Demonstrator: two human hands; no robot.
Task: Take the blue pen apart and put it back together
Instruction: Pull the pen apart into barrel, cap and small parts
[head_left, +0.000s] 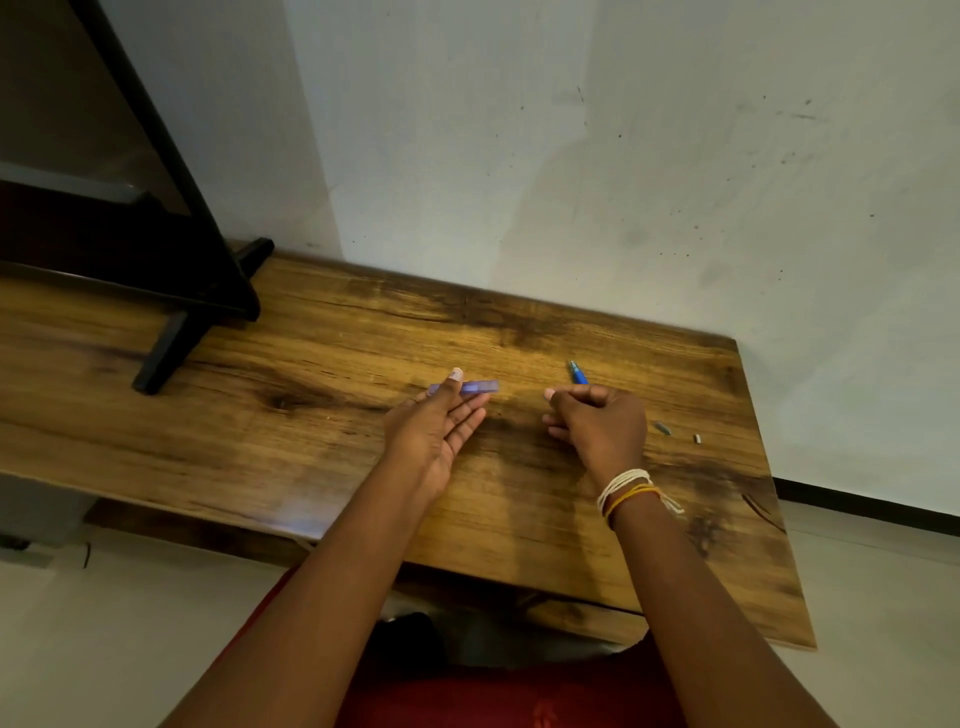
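Note:
My left hand (441, 423) pinches a translucent blue pen barrel piece (475, 387) between thumb and straight fingertips, just above the wooden table (311, 415). The barrel lies level, pointing right. My right hand (597, 423), with thread bands at the wrist, has its fingers curled around another blue pen part (577, 373) whose tip sticks out beyond the knuckles toward the wall. Two small grey pen pieces lie on the table right of that hand: one (663, 428) close by, and a tinier one (697, 439) further right.
A black monitor on a black stand (171, 343) occupies the table's left rear. A marked white wall rises right behind the table. The table's right edge (769, 467) is near the small parts; my red-clothed lap is below the front edge.

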